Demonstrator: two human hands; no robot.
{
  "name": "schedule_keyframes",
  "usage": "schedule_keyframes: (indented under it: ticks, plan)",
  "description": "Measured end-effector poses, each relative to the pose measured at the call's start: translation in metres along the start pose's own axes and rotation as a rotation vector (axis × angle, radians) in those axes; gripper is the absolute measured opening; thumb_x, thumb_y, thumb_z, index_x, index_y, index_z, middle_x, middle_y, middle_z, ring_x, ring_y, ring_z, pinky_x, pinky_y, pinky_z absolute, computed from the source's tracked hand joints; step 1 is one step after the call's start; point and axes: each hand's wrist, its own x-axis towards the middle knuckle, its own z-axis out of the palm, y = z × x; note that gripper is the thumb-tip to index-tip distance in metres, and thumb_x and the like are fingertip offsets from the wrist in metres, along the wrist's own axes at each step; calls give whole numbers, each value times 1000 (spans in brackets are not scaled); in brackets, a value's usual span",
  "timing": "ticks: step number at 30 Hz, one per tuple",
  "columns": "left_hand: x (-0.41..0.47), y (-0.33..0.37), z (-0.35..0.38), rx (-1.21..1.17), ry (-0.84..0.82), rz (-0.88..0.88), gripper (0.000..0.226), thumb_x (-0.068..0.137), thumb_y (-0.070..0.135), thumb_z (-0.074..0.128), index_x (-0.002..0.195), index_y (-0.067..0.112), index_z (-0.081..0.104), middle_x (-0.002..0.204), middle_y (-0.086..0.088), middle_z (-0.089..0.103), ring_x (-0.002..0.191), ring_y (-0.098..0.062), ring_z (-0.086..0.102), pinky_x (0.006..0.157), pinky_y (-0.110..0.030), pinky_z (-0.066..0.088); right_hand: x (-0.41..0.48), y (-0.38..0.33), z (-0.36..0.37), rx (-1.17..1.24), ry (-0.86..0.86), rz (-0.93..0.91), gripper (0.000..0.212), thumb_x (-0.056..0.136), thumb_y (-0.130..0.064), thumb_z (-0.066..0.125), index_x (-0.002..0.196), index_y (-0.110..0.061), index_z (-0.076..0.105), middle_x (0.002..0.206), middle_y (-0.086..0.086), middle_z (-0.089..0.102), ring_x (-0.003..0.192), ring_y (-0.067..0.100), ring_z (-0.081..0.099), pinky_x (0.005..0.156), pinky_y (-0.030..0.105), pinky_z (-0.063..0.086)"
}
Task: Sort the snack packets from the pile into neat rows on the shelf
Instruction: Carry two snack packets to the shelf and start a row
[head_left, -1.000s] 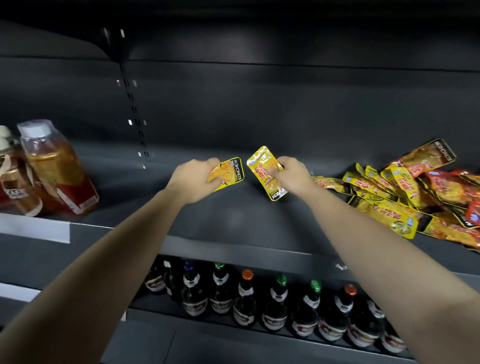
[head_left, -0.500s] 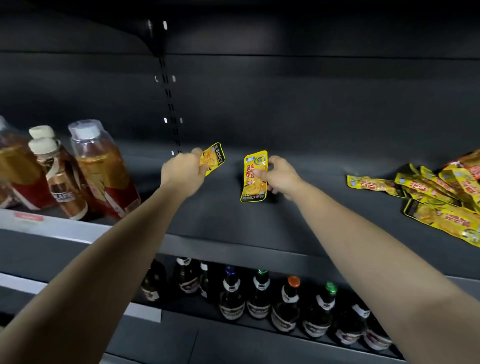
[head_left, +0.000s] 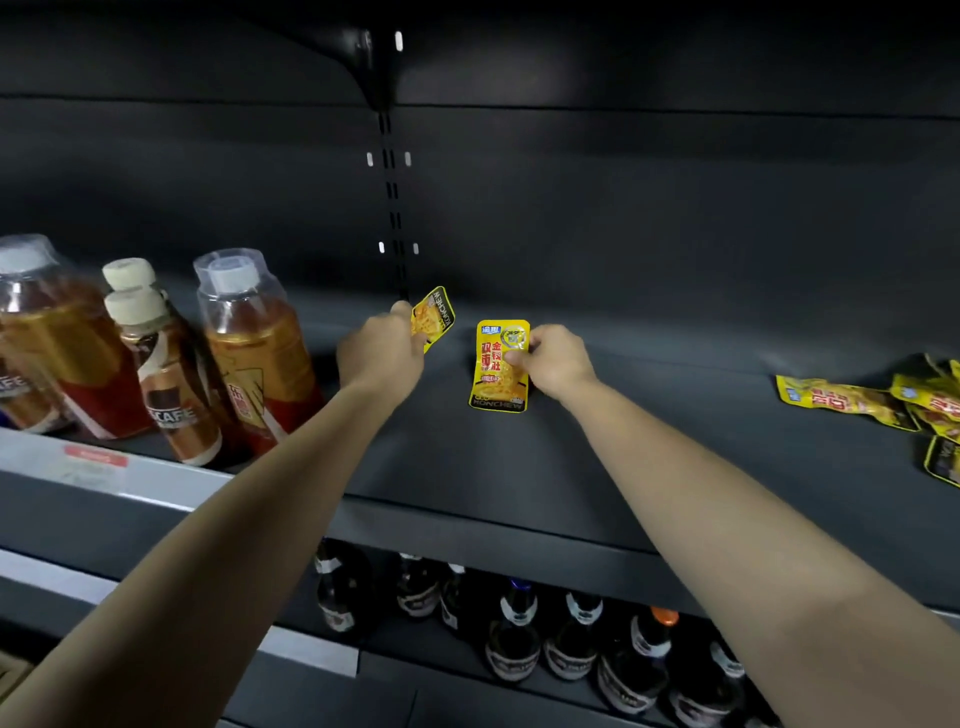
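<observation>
My left hand (head_left: 382, 351) pinches a small yellow snack packet (head_left: 435, 317), held tilted near the back of the dark shelf (head_left: 467, 467). My right hand (head_left: 558, 358) grips a second yellow packet (head_left: 496, 374) by its right edge; it stands upright with its printed front facing me, its lower edge at the shelf floor. The two packets are a short gap apart. The pile of yellow and red snack packets (head_left: 883, 400) lies at the far right of the same shelf, partly cut off by the frame edge.
Tea and coffee bottles (head_left: 249, 353) stand at the left of the shelf, close to my left forearm. A slotted upright (head_left: 392, 197) runs up the back wall. Dark glass bottles (head_left: 571, 634) fill the shelf below.
Both hands carried their packets leftward, away from the pile. The right packet turned from tilted to upright and came down to the shelf floor. The view shifted left, showing more bottles.
</observation>
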Motion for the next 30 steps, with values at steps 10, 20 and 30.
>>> schedule_keyframes:
  ticks: [10, 20, 30]
  plan:
    - [7, -12, 10, 33, 56, -33, 24, 97, 36, 50, 108, 14, 52, 100, -12, 66, 93, -35, 63, 65, -34, 36, 18, -12, 15, -205, 1, 44, 29, 87, -44, 65, 81, -18, 53, 90, 1, 61, 85, 24, 58, 65, 29, 39]
    - [8, -11, 11, -5, 58, -18, 26, 97, 37, 50, 110, 14, 52, 101, -12, 66, 94, -35, 62, 64, -34, 35, 23, -15, 22, -398, -1, 37, 44, 93, -47, 54, 117, -11, 50, 118, 9, 62, 108, 29, 59, 71, 33, 40]
    - [1, -12, 4, -68, 52, -3, 23, 97, 36, 48, 104, 14, 49, 98, -10, 66, 94, -35, 61, 65, -34, 34, 16, -13, 26, -411, 65, 20, 46, 93, -47, 54, 117, -8, 49, 121, 13, 60, 112, 34, 58, 76, 34, 40]
